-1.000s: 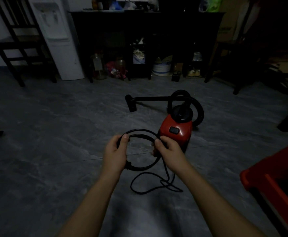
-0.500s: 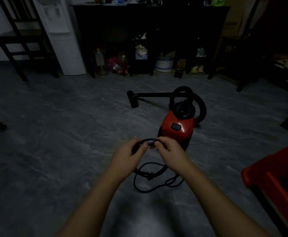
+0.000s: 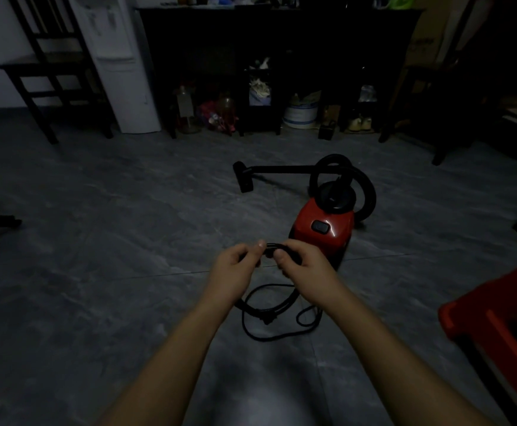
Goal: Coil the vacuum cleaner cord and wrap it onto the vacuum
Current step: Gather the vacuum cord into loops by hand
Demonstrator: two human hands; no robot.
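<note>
Black cord [image 3: 251, 308], upper loop hidden, dim

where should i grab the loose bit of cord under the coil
Probably the slack loop below the coil, reached from the right, under the right hand. The loop sits open and unobstructed there, while the left hand pinches the coil's top.

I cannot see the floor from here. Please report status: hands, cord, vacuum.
Left hand and right hand pinch cord coil at top. Slack trails on floor. Vacuum beyond hands, cord not yet wrapped on. Nothing between.
</note>
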